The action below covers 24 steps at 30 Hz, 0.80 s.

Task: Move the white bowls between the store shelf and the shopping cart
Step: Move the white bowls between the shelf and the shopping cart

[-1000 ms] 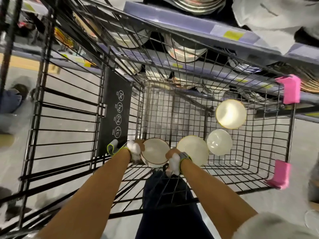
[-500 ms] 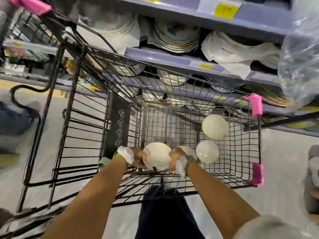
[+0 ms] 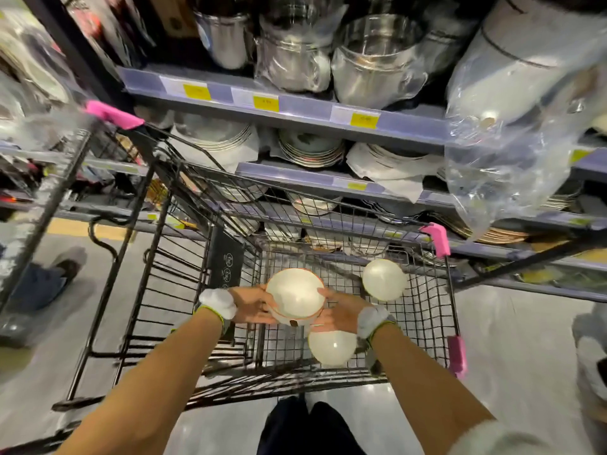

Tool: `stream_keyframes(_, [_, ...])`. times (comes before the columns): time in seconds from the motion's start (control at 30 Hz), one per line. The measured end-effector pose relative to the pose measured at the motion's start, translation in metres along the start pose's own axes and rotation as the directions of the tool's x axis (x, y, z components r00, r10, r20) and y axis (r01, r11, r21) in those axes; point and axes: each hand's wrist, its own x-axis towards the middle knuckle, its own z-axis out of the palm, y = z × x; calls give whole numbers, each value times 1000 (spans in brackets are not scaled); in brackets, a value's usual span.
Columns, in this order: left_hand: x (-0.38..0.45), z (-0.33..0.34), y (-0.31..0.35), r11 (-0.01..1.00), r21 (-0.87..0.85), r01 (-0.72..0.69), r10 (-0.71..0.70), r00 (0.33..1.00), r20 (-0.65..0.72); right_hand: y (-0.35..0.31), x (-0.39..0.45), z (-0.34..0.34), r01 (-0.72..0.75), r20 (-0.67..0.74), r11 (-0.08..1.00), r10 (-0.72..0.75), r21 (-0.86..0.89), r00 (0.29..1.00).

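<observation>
Cart [image 3: 423, 326]: black wire basket, centre of frame; two white bowls [image 3: 384, 280] lie on its mesh, right and lower centre.
Shelves [image 3: 295, 106]: upper frame; steel pots [image 3: 377, 57] above, stacked plates [image 3: 312, 149] below.

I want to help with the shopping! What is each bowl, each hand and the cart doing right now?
Held bowl: upright, gripped from both sides above the cart.
Far bowl: lying in the cart.
Near bowl: lying in the cart.
Left hand: holds the bowl.
Right hand: holds the bowl.
Cart: beside the shelf.

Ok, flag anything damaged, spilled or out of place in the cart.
Nothing stands out. Two white bowls sit upright and intact in the cart; both hands hold a third bowl level.
</observation>
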Motion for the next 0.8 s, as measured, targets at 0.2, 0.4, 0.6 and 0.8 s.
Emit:
stream_keyframes(0.2, [-41, 16, 36, 993, 23, -120, 118, 990, 78, -39, -36, 4, 120, 18, 990, -121, 73, 992])
stream_keyframes(0.4, [-89, 33, 78, 960, 19, -279, 270, 943, 193, -86, -76, 16, 308, 33, 949, -307, -64, 951])
stream_keyframes(0.6, [-124, 34, 116, 922, 3, -387, 374, 894, 248, -126, -99, 31, 410, 81, 910, -405, -59, 911])
stream_keyframes(0.8, [-189, 55, 155, 856, 40, -515, 496, 842, 212, -172, -143, 56, 519, 178, 849, -499, -95, 848])
